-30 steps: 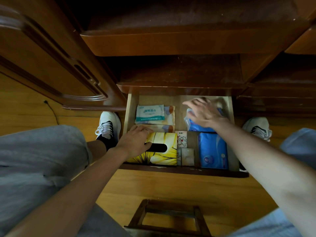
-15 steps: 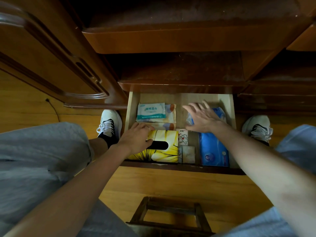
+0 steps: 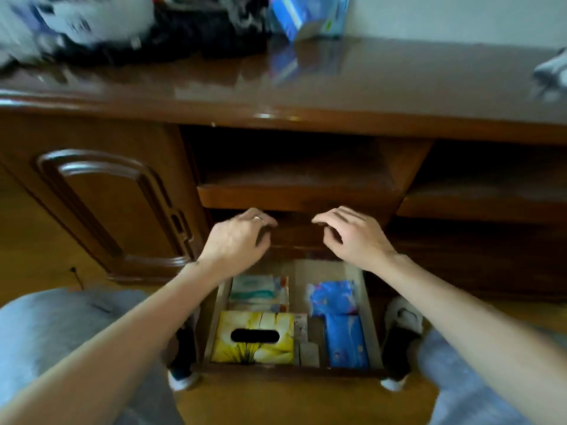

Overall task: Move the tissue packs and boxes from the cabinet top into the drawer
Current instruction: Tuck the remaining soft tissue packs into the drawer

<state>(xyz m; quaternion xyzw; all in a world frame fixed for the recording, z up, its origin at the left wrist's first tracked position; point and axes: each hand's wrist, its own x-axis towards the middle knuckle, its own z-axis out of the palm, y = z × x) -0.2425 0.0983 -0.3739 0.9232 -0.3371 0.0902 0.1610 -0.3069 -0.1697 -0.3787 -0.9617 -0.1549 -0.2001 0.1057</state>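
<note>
Below, one yellow tissue box (image 3: 253, 337), two blue packs (image 3: 340, 320), both hands empty.

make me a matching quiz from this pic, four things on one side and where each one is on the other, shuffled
Things:
1. yellow flower-print tissue box
2. blue plastic tissue pack
3. blue and white carton
4. white and teal wipes pack

Places:
A. on the cabinet top, at the back
B. drawer, front left
C. drawer, back left
D. drawer, right side

Pairs: 1-B, 2-D, 3-A, 4-C
</note>
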